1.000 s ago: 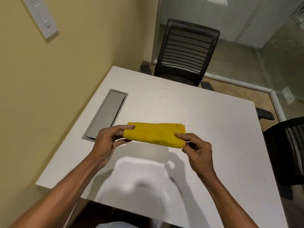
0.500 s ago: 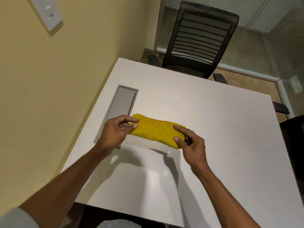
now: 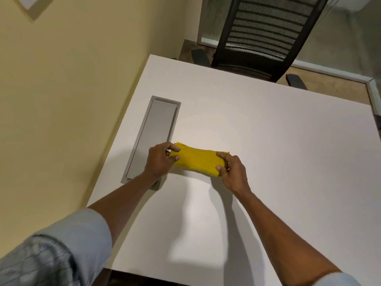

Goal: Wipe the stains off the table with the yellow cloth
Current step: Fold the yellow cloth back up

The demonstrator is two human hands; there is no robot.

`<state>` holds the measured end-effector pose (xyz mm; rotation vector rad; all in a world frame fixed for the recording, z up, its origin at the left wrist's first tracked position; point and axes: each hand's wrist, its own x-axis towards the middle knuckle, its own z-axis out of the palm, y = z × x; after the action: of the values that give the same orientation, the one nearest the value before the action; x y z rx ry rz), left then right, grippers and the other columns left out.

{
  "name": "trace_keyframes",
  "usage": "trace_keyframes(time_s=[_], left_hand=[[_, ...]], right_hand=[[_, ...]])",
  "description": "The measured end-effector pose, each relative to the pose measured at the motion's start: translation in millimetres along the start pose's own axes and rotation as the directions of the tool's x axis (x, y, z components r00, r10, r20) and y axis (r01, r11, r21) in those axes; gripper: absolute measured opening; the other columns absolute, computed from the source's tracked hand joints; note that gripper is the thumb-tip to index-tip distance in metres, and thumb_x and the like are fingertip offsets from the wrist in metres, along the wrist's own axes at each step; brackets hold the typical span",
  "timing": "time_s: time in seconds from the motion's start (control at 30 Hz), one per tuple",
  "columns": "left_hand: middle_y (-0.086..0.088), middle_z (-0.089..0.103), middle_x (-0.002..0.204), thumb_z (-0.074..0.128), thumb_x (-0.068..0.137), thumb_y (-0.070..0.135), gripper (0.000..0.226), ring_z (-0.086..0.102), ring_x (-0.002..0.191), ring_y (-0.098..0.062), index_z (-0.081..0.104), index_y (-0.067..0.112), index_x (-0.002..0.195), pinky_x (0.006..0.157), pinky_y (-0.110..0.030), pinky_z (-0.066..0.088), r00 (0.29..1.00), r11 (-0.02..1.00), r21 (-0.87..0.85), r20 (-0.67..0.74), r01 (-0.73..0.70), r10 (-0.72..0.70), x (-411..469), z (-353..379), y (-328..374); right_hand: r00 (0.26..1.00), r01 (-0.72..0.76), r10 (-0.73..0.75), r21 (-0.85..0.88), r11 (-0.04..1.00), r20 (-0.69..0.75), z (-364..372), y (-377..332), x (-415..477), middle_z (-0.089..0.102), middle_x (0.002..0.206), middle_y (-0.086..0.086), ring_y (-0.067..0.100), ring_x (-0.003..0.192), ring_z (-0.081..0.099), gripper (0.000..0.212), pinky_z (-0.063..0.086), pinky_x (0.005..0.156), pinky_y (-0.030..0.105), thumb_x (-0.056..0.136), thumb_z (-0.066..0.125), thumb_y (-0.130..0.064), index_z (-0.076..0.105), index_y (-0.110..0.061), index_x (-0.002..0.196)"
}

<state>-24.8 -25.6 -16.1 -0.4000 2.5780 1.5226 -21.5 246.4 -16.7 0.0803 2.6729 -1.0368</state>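
Yellow wall (image 3: 68,83) at left — black mesh chair (image 3: 268,34) beyond, glass partition (image 3: 350,42) behind.

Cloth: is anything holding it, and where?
Yes. The folded cloth is held at both short ends: the left hand pinches its left end, the right hand its right end, thumb at the near edge, over the table.

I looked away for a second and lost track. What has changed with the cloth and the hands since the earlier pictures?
The yellow cloth has come down toward the table and nearer the grey cable hatch; whether it touches the table I cannot tell. The left hand and right hand went with it. Unchanged: both hands still pinch the folded cloth by its two ends, and no stains show on the table.
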Motion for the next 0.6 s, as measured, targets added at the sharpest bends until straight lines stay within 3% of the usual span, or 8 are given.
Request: trace_keyframes(time_s=[0.07, 0.13, 0.3, 0.4, 0.47, 0.53, 0.6], left_hand=[[-0.006, 0.078, 0.103, 0.092, 0.082, 0.006, 0.025, 0.066, 0.083, -0.019, 0.082, 0.009, 0.105, 0.076, -0.025, 0.052, 1.0, 1.0, 0.019, 0.015, -0.006, 0.005, 7, 8, -9], [-0.008, 0.077, 0.103, 0.091, 0.081, 0.004, 0.026, 0.065, 0.083, -0.021, 0.081, 0.007, 0.105, 0.078, -0.033, 0.054, 0.998, 0.996, 0.069, 0.033, -0.047, 0.045, 12, 13, -17], [-0.019, 0.072, 0.125, 0.083, 0.091, 0.004, 0.031, 0.07, 0.111, -0.036, 0.074, 0.0, 0.121, 0.094, -0.046, 0.059, 0.992, 0.956, 0.268, 0.008, -0.122, 0.124, 13, 20, -33], [-0.026, 0.057, 0.153, 0.079, 0.098, 0.021, 0.053, 0.058, 0.136, -0.045, 0.062, -0.003, 0.141, 0.107, -0.057, 0.056, 0.961, 0.795, 0.546, 0.084, -0.265, 0.262, 7, 26, -38], [-0.03, 0.035, 0.172, 0.074, 0.102, 0.036, 0.075, 0.04, 0.157, -0.048, 0.046, -0.006, 0.158, 0.122, -0.059, 0.044, 0.907, 0.686, 0.599, 0.204, -0.413, 0.368, 2, 31, -41], [-0.028, 0.013, 0.179, 0.054, 0.107, 0.054, 0.09, 0.015, 0.167, -0.045, 0.025, -0.006, 0.167, 0.135, -0.056, 0.026, 0.821, 0.568, 0.594, 0.384, -0.569, 0.422, -1, 38, -42], [-0.026, -0.003, 0.18, 0.028, 0.103, 0.073, 0.104, -0.003, 0.169, -0.041, 0.009, -0.005, 0.17, 0.138, -0.054, 0.01, 0.792, 0.506, 0.611, 0.498, -0.609, 0.352, 0, 47, -44]], right_hand=[[1.0, -0.015, 0.015, -0.049, 0.999, 0.004, 9, 7, 13, 0.056, 0.118, 0.015, 0.034, 0.108, 0.062, 0.049, 0.052, 0.094, 0.04, 0.1, 0.07, -0.015, 0.061, -0.025, 0.148], [1.0, -0.025, 0.023, -0.096, 0.995, -0.013, 16, 13, 23, 0.055, 0.119, 0.014, 0.033, 0.108, 0.062, 0.048, 0.053, 0.093, 0.041, 0.101, 0.069, -0.019, 0.061, -0.028, 0.147], [1.0, -0.018, 0.022, -0.188, 0.982, 0.022, 23, 22, 28, 0.047, 0.138, 0.012, 0.032, 0.12, 0.059, 0.055, 0.057, 0.092, 0.047, 0.101, 0.066, -0.021, 0.053, -0.03, 0.154], [0.999, -0.021, 0.007, -0.343, 0.939, -0.042, 21, 20, 17, 0.041, 0.158, 0.016, 0.037, 0.138, 0.051, 0.059, 0.058, 0.097, 0.052, 0.1, 0.064, -0.02, 0.049, -0.025, 0.157], [0.988, 0.12, -0.152, -0.429, 0.895, -0.041, 25, 15, 5, 0.044, 0.161, 0.025, 0.046, 0.14, 0.051, 0.057, 0.056, 0.102, 0.055, 0.1, 0.061, -0.021, 0.05, -0.012, 0.156], [0.963, 0.255, -0.264, -0.462, 0.849, 0.046, 34, 11, -2, 0.04, 0.165, 0.029, 0.049, 0.149, 0.044, 0.063, 0.048, 0.114, 0.055, 0.101, 0.056, -0.03, 0.046, -0.005, 0.158], [0.963, 0.27, -0.226, -0.471, 0.84, 0.148, 46, 8, -5, 0.023, 0.174, 0.026, 0.043, 0.162, 0.024, 0.073, 0.033, 0.127, 0.05, 0.106, 0.047, -0.044, 0.032, -0.005, 0.165]])
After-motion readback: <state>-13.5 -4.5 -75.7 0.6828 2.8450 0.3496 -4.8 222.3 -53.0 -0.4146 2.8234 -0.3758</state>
